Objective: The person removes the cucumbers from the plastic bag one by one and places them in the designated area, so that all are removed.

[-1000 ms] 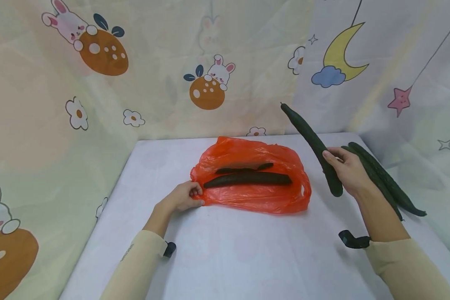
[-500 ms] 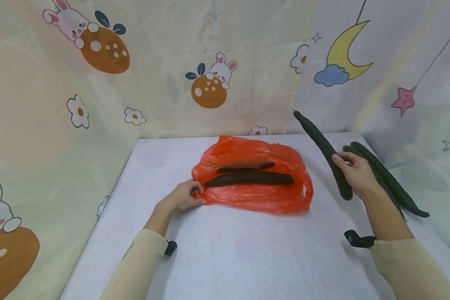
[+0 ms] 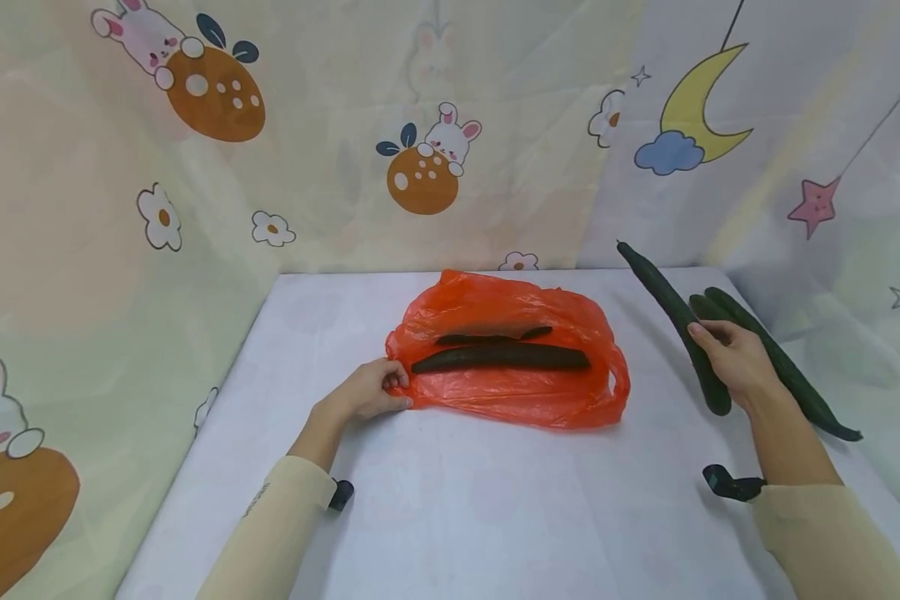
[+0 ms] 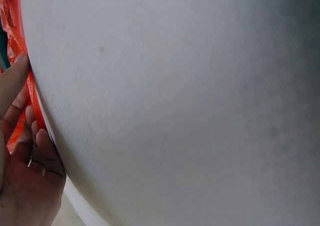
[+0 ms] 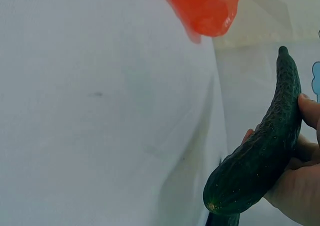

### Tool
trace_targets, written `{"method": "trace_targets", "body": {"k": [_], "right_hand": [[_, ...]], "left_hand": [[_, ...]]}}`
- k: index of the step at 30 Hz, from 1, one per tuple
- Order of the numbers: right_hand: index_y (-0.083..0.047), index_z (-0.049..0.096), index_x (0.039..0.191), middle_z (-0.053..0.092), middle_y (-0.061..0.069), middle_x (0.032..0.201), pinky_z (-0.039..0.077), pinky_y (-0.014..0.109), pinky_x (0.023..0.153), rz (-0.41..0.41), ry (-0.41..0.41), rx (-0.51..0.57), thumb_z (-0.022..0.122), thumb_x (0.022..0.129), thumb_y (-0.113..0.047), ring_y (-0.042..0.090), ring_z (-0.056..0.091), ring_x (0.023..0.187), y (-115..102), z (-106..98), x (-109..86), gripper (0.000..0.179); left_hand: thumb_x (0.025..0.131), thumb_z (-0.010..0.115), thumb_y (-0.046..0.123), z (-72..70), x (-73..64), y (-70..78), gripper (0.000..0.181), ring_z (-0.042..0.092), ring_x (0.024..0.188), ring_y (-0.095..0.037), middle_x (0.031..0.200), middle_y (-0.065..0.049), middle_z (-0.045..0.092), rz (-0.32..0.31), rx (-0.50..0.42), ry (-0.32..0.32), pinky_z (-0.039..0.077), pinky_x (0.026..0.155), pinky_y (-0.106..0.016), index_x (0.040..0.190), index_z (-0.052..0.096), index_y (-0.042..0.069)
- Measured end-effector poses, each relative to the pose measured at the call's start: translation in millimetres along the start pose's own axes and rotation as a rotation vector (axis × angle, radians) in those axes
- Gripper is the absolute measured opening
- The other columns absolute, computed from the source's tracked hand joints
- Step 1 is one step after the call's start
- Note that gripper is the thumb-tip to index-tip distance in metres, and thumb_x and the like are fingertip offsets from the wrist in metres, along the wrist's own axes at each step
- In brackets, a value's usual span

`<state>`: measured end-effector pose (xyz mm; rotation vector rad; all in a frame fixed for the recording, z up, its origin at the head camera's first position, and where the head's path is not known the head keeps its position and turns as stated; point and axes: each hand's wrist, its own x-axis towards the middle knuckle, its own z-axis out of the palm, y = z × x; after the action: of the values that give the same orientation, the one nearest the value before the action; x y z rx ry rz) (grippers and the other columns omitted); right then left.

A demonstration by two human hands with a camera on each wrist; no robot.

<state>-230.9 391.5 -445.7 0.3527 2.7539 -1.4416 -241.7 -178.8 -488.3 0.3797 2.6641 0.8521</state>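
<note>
At the table's right side, my right hand [image 3: 738, 360] grips a long dark green cucumber [image 3: 671, 304] between thumb and fingers. The cucumber slants up and to the left, its blunt end [image 5: 220, 198] toward the right wrist camera. My left hand [image 3: 367, 387] pinches the left edge of a red plastic bag [image 3: 506, 400], and in the left wrist view its thumb and fingers lie along the bag's edge [image 4: 17, 40]. Inside the bag's mouth rests a cucumber [image 3: 502, 357], with another dark green strip [image 3: 487, 338] partly hidden behind it under the plastic.
Two more cucumbers [image 3: 802, 385] lie side by side on the table's right, partly behind my right hand. A white cloth covers the table [image 3: 495, 508]. Behind and beside it hangs a printed fabric backdrop [image 3: 315, 150].
My right hand has moved rightward and slightly down with the cucumber, coming closer over the two lying on the table. My left hand stays at the bag's edge.
</note>
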Motion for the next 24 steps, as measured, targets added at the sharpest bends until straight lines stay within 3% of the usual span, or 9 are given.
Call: {"method": "trace_targets", "body": {"k": [4,11,24], "right_hand": [[0.006,0.029,0.156,0.032,0.039,0.150,0.034,0.076,0.101,0.020,0.024,-0.006,0.044,0.102,-0.062,0.053,0.041,0.124,13.5,-3.3,-0.3,0.088],[0.007,0.027,0.156,0.020,0.042,0.157,0.028,0.077,0.106,0.079,0.038,-0.025,0.043,0.101,-0.065,0.061,0.029,0.138,29.0,-10.5,6.1,0.093],[0.011,0.028,0.153,0.024,0.044,0.153,0.034,0.073,0.105,0.119,0.057,-0.159,0.038,0.105,-0.058,0.063,0.031,0.136,40.6,-22.5,1.0,0.086]], "left_hand": [[0.086,0.084,0.029,-1.7,2.3,0.6,0.028,0.053,0.095,-0.020,0.099,-0.001,0.057,0.008,0.009,-0.007,0.048,0.083,-0.034,0.102,0.062,0.021],[0.086,0.084,0.029,0.7,3.0,-0.9,0.028,0.053,0.094,-0.020,0.098,-0.001,0.056,0.011,-0.008,-0.011,0.047,0.082,-0.033,0.101,0.062,0.021],[0.087,0.084,0.028,-2.1,0.7,2.5,0.027,0.053,0.093,-0.020,0.098,-0.002,0.056,-0.003,-0.009,-0.007,0.047,0.082,-0.034,0.101,0.063,0.021]]}}
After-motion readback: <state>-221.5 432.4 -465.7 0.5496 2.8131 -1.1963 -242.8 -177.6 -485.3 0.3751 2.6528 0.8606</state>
